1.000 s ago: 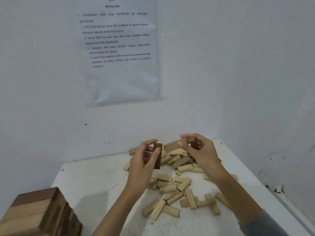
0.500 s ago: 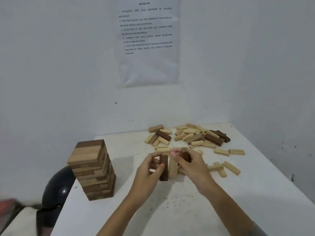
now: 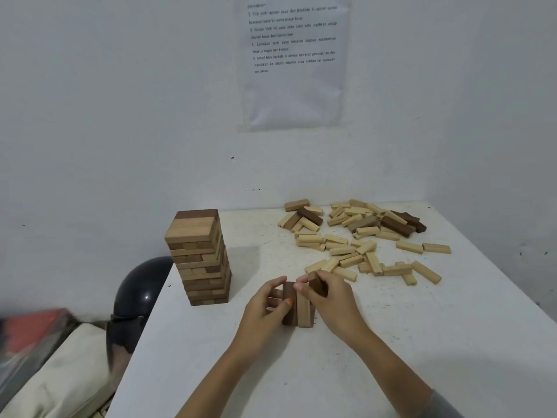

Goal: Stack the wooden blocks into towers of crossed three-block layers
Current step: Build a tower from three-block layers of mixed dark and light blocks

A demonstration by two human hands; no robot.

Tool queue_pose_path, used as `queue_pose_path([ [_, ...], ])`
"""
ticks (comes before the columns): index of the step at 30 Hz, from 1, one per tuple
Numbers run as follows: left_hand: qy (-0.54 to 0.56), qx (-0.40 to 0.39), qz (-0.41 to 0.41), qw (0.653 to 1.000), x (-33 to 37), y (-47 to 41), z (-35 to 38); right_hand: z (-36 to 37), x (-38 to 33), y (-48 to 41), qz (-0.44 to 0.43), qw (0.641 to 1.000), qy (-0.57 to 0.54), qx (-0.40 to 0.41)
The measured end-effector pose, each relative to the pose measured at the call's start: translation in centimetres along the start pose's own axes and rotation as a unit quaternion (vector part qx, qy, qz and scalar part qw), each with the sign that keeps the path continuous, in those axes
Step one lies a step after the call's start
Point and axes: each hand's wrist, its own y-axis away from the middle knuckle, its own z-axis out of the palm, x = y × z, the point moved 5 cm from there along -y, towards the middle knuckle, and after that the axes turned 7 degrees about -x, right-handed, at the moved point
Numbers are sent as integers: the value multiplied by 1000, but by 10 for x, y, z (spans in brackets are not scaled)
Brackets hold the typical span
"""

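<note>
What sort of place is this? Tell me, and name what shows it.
Probably a plain room set up for a block-stacking exercise. A printed instruction sheet is stuck to the bare white wall, and a white table in the corner holds only loose blocks and a finished tower.

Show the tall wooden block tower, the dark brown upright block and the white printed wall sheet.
tall wooden block tower (image 3: 199,267): head view, front face.
dark brown upright block (image 3: 290,316): head view, lower front.
white printed wall sheet (image 3: 294,98): head view, blank part.
</note>
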Motion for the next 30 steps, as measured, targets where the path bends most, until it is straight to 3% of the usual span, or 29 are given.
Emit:
queue_pose_path([
  [10,-53,27,9,998,-7,6,-5,8,5,-2,31,997,66,-13],
  [15,-74,6,19,997,-8,7,-12,0,5,4,97,987,-121,-44],
  [17,-96,-27,18,995,-10,7,-16,-8,3,5,119,983,-129,-59],
  [21,-168,-105,9,980,-12,6,-19,-21,9,3,121,988,-83,-50],
  [30,-203,-115,52,971,-11,-2,-19,-21,14,2,58,993,78,-62],
])
